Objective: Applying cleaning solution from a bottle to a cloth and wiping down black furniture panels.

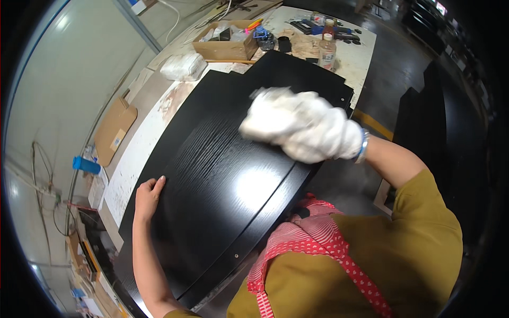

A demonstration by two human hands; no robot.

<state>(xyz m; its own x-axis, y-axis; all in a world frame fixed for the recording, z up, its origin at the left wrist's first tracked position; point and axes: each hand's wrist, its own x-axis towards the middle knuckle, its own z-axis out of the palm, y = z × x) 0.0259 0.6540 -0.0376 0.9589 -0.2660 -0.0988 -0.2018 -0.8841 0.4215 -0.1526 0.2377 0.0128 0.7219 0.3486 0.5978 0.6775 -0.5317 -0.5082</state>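
A glossy black wood-grain panel [207,180] with stepped corners lies across the worktable. My left hand [148,197] is bare and rests at the panel's left edge, its thumb on top and its fingers bent over the edge. My right hand [302,124] is covered in bunched white fabric up to the wrist. At its front is a wad of white cloth [268,114], blurred by motion, over the far right part of the panel. The fabric hides the fingers, and whether the wad touches the surface cannot be made out.
Beyond the panel, the white worktable [358,50] holds a cardboard box [225,49], a white bundle [183,67], a clear bottle [327,53] and dark tools [305,26]. A brown board [114,130] and a blue object [86,165] are at left. Dark panels [424,116] stand at right.
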